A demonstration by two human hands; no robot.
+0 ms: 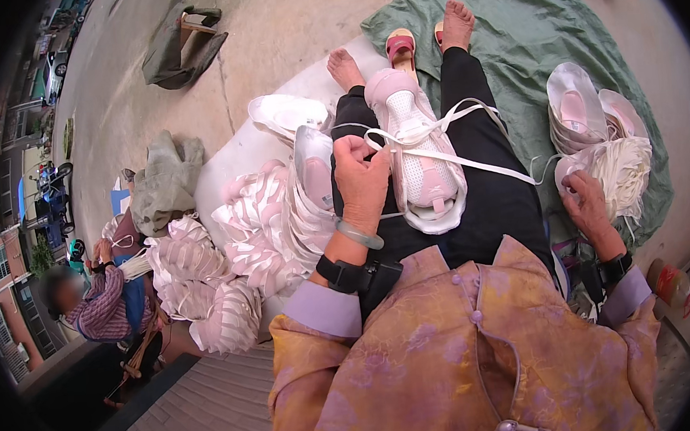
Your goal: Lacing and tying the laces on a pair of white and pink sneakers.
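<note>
The left hand (361, 180) pinches a white lace (470, 159) at the pink shoe (417, 153) lying lengthwise on the lap, toe pointing away. The right hand (587, 206), farther off, grips a bundle of laces (621, 168) at the person's right.

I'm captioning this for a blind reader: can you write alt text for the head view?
Seen from above, a seated person's left hand grips a white lace on a pale pink shoe resting on their lap, while the right hand touches a bundle of white laces. Stacked shoes lie to the left.
</note>
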